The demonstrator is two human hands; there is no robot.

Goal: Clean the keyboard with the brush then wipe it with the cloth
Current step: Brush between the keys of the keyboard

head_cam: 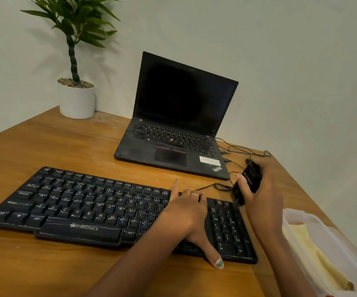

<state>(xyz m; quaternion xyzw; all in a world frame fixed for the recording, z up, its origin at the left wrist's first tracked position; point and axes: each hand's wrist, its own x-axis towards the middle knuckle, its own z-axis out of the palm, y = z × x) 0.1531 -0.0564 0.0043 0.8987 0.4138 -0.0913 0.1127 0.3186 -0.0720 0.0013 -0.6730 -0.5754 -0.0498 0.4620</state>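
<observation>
A black Zebronics keyboard (pixel 83 209) lies across the wooden desk (pixel 66 146). My left hand (pixel 189 215) rests on its right part, thumb over the front edge, forefinger stretched to the back edge, other fingers curled on the keys. My right hand (pixel 261 198) grips a black brush (pixel 246 185) just above the keyboard's far right corner, bristle end pointing down toward the number pad. A pale yellow cloth (pixel 308 251) lies in a clear plastic box (pixel 332 239) at the right edge.
An open black laptop (pixel 179 116) with a dark screen stands behind the keyboard. Thin black cables (pixel 237 148) run from its right side across the desk. A potted plant in a white pot (pixel 76 99) stands at the back left corner by the wall.
</observation>
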